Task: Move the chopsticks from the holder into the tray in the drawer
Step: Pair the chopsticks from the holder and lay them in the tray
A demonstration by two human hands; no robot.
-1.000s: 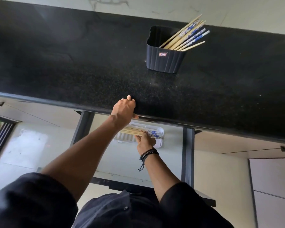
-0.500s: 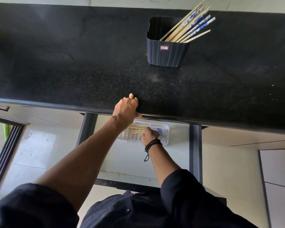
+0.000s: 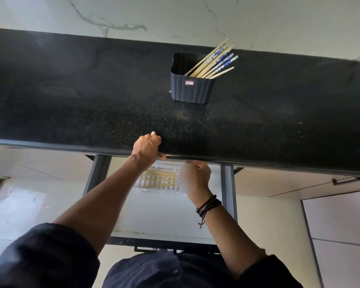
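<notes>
A dark ribbed holder [image 3: 191, 88] stands on the black counter and holds several chopsticks [image 3: 214, 61], wooden with blue-patterned tops, leaning right. Below the counter edge an open drawer [image 3: 164, 217] carries a white slotted tray [image 3: 154, 185] with a few chopsticks [image 3: 160, 175] lying in it. My left hand [image 3: 147, 148] grips the counter's front edge, fingers curled over it. My right hand [image 3: 195, 176], blurred by motion, hovers over the tray's right end just under the counter edge, fingers curled, nothing visible in it.
The black speckled counter [image 3: 92, 104] runs the full width, with a marble wall behind it. Cabinet doors with a dark handle [image 3: 345, 180] sit to the right of the drawer. The drawer's dark side rails [image 3: 228, 190] flank the tray.
My right hand has lifted off the chopsticks in the tray and risen toward the counter edge. The chopsticks stay in the tray. My left hand has kept its hold on the edge.
</notes>
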